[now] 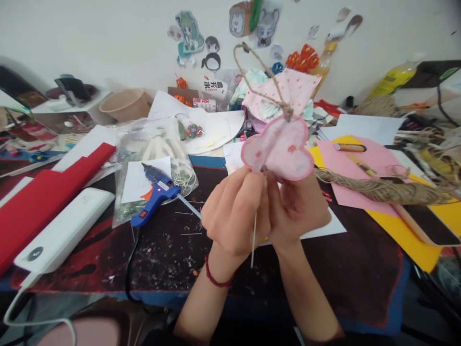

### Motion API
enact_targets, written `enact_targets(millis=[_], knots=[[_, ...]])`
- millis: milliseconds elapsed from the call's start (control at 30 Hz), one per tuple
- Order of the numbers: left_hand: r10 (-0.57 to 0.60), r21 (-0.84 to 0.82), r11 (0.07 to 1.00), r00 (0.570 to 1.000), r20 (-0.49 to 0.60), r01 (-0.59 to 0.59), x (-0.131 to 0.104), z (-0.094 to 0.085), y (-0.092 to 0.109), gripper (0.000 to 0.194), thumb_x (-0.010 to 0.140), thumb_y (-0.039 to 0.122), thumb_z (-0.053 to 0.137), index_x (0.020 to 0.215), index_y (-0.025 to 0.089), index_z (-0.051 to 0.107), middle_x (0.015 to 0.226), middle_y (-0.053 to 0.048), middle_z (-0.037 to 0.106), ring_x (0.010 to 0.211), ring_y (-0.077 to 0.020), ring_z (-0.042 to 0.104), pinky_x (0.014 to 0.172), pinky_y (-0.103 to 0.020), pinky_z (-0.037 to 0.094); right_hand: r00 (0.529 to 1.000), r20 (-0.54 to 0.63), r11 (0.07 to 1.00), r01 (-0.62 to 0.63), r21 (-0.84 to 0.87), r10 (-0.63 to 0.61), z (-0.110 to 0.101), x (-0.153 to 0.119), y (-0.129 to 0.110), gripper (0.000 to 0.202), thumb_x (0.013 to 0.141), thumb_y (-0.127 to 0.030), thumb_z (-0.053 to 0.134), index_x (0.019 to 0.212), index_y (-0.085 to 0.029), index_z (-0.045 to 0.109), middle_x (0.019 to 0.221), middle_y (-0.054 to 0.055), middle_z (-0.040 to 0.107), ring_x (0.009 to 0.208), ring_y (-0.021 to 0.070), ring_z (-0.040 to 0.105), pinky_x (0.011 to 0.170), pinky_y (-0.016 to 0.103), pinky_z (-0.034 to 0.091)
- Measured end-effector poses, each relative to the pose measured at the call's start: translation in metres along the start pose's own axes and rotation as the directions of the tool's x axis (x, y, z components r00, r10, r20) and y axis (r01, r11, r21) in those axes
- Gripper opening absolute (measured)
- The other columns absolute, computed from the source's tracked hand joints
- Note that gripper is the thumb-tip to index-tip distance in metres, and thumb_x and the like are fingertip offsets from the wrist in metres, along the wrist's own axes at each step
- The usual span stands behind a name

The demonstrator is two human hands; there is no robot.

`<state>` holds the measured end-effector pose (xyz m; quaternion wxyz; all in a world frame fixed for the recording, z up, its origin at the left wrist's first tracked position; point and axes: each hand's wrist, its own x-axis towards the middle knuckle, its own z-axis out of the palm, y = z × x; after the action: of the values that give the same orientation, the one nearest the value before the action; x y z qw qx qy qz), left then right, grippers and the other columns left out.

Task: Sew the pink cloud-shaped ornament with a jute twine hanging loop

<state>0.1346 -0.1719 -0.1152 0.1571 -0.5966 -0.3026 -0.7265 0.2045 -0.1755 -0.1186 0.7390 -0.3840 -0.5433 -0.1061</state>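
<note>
A pink fabric ornament (284, 146) with rounded lobes, darker pink edging and a loop of twine (264, 96) at its top is held up before me. My right hand (300, 204) is closed on it from behind and below. At the ornament's lower edge my left hand (236, 209) is pinched shut, pressed against the fingers of my right. A thin pale strand (254, 240) hangs down below the left fingers; whether it is cord or a stick I cannot tell. The fingertips are partly hidden.
To the left, a blue glue gun (156, 194) with its light on lies on white paper. Beyond it are a white power bank (66, 228) and a red strip (54, 202). At right, a hank of twine (382, 188) and a phone (427, 223) rest on coloured paper.
</note>
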Motion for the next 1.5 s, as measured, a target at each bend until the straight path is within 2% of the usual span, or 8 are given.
enact_targets(millis=[100, 200, 567, 767, 933, 1167, 1333, 1500], knots=[[-0.027, -0.051, 0.998, 1.0, 0.005, 0.028, 0.0015, -0.0012, -0.0005, 0.014, 0.09, 0.009, 0.065, 0.103, 0.012, 0.069, 0.093, -0.006, 0.077, 0.084, -0.015, 0.075, 0.079, -0.024, 0.062, 0.995, -0.002, 0.994, -0.102, 0.037, 0.102, 0.0001, 0.0008, -0.0031, 0.018, 0.088, -0.016, 0.071, 0.099, -0.03, 0.073, 0.076, -0.003, 0.069, 0.066, 0.0164, 0.063, 0.058, 0.033, 0.053], [-0.031, -0.079, 0.996, 0.999, -0.009, 0.03, 0.0022, -0.0028, -0.0009, 0.02, 0.091, 0.009, 0.064, 0.109, 0.015, 0.069, 0.094, -0.004, 0.077, 0.085, -0.016, 0.075, 0.076, -0.027, 0.063, 0.985, 0.014, 0.983, -0.174, 0.065, 0.174, 0.0002, 0.0009, -0.0052, 0.016, 0.088, -0.018, 0.071, 0.097, -0.031, 0.073, 0.077, -0.003, 0.069, 0.064, 0.0166, 0.063, 0.057, 0.034, 0.055], [0.024, -0.037, 0.999, 1.0, 0.0, -0.024, 0.0004, -0.003, -0.0011, 0.021, 0.086, 0.007, 0.068, 0.106, 0.013, 0.068, 0.091, -0.004, 0.076, 0.082, -0.017, 0.075, 0.073, -0.028, 0.063, 0.974, 0.023, 0.969, -0.226, 0.097, 0.225, -0.0016, 0.0021, -0.0066, 0.012, 0.088, -0.02, 0.07, 0.092, -0.031, 0.072, 0.071, -0.005, 0.064, 0.061, 0.0146, 0.058, 0.055, 0.032, 0.051], [0.04, -0.006, 0.999, 0.999, 0.022, -0.04, 0.0006, -0.0038, -0.0012, 0.021, 0.086, 0.01, 0.069, 0.107, 0.014, 0.068, 0.09, -0.005, 0.077, 0.08, -0.0192, 0.075, 0.073, -0.03, 0.064, 0.98, 0.012, 0.978, -0.198, 0.058, 0.198, -0.0022, 0.0006, -0.0046, 0.01, 0.089, -0.021, 0.07, 0.092, -0.031, 0.07, 0.071, -0.004, 0.064, 0.062, 0.0151, 0.057, 0.055, 0.033, 0.05], [0.086, 0.021, 0.996, 0.994, 0.06, -0.088, 0.0023, -0.0043, -0.002, 0.011, 0.09, 0.013, 0.064, 0.1, 0.014, 0.07, 0.089, -0.008, 0.077, 0.079, -0.0204, 0.076, 0.071, -0.031, 0.064, 0.995, -0.005, 0.994, -0.102, 0.028, 0.102, -0.0023, 0.0006, -0.0033, 0.011, 0.088, -0.019, 0.07, 0.094, -0.029, 0.072, 0.072, -0.003, 0.066, 0.062, 0.0161, 0.059, 0.056, 0.034, 0.051], [0.0, -0.063, 0.998, 1.0, 0.017, 0.001, 0.0043, -0.0051, -0.0001, 0.016, 0.09, 0.012, 0.065, 0.105, 0.015, 0.069, 0.09, -0.006, 0.076, 0.08, -0.018, 0.075, 0.071, -0.03, 0.064, 0.986, -0.004, 0.985, -0.167, 0.032, 0.167, 0.0, 0.0014, -0.0051, 0.011, 0.09, -0.024, 0.069, 0.096, -0.032, 0.071, 0.077, -0.002, 0.07, 0.063, 0.0187, 0.063, 0.055, 0.036, 0.055], [0.072, -0.087, 0.994, 0.997, -0.004, -0.072, 0.0041, -0.001, -0.0026, 0.01, 0.089, 0.01, 0.065, 0.097, 0.009, 0.07, 0.087, -0.009, 0.075, 0.08, -0.0175, 0.074, 0.074, -0.027, 0.063, 0.986, -0.03, 0.982, -0.161, 0.095, 0.165, 0.0025, 0.0029, -0.0048, 0.01, 0.088, -0.022, 0.069, 0.094, -0.031, 0.072, 0.073, -0.003, 0.068, 0.059, 0.017, 0.06, 0.052, 0.034, 0.054], [0.082, -0.104, 0.991, 0.997, 0.002, -0.081, 0.0046, -0.0001, -0.0032, 0.014, 0.089, 0.01, 0.063, 0.102, 0.012, 0.068, 0.087, -0.008, 0.075, 0.079, -0.0207, 0.075, 0.071, -0.033, 0.064, 0.989, -0.038, 0.983, -0.138, 0.118, 0.143, 0.0031, 0.0043, -0.0059, 0.012, 0.089, -0.019, 0.068, 0.093, -0.029, 0.073, 0.077, -0.002, 0.07, 0.062, 0.0167, 0.062, 0.052, 0.033, 0.055]])
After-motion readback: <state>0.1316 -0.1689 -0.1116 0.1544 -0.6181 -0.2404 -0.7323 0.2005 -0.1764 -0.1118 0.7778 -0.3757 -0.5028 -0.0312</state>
